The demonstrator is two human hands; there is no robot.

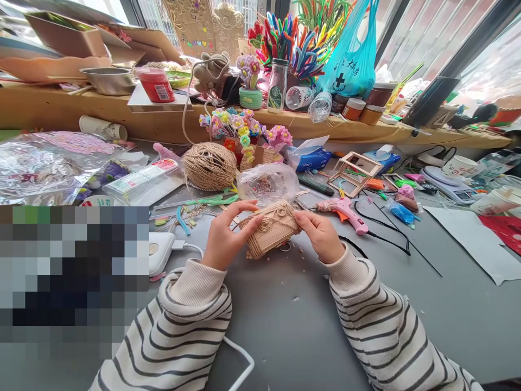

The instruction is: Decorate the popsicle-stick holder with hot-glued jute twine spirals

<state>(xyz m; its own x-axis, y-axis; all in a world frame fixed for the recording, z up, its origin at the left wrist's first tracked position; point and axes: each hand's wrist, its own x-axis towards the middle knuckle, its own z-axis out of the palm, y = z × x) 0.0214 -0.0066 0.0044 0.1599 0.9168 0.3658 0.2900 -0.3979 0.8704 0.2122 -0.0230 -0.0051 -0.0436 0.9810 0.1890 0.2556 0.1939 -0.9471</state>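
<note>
Gripping the twine-trimmed piece point(277, 233), left hand point(226, 234) and right hand point(321, 235) slant its long axis up rightward.

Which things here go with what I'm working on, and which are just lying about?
Likely part of the work:
small tan slatted piece trimmed with twine, between left hand and right hand
round brown twine ball
perhaps the pink plastic glue gun

Apparently lying about:
flat white scale
blue plastic bag
round red tub
</note>
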